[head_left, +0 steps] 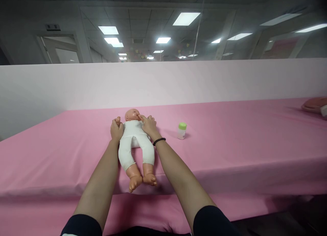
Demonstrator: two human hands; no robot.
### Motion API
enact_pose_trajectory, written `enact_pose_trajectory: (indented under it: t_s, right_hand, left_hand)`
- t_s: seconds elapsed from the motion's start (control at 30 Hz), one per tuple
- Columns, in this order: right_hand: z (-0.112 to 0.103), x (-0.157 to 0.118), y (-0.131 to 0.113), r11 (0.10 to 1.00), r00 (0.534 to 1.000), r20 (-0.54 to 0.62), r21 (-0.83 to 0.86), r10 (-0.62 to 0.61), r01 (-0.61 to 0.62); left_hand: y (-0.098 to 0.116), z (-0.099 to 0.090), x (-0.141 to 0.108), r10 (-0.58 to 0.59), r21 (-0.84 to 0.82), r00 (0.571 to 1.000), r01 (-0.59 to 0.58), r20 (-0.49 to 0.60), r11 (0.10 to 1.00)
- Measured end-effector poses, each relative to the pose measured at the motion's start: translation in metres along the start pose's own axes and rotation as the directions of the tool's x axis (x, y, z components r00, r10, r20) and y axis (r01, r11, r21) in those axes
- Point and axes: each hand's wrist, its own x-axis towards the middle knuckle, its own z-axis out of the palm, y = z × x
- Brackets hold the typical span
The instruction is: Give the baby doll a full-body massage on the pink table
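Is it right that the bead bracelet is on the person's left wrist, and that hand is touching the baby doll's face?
No: the black bead bracelet is on the person's right wrist, as the head view shows. That right hand is touching the baby doll's face, just as you said.

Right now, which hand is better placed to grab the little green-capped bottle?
Probably the right hand: it sits on the same side of the baby doll as the bottle. The left hand is farther off, holding the doll's hand.
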Motion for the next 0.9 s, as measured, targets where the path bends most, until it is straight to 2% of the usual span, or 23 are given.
enact_pose_trajectory:
  t_s: [0.37, 0.53, 0.9]
  right_hand:
    - [0.007, 0.003, 0.012, 0.995, 0.999, -0.037, 0.089, -0.039, 0.042]
    - [0.006, 0.003, 0.017, 0.987, 0.994, 0.027, 0.123, -0.103, 0.099]
    - [0.002, -0.007, 0.006, 0.988, 1.0, 0.024, 0.155, 0.018, -0.021]
  left_hand:
    - [0.003, -0.002, -0.001, -0.024, -0.004, 1.0, 0.024, 0.008, 1.0]
    - [0.004, -0.002, -0.002, -0.024, -0.007, 1.0, 0.025, 0.011, 1.0]
    - [0.002, -0.001, 0.0, -0.031, 0.01, 0.999, 0.03, 0.014, 0.999]
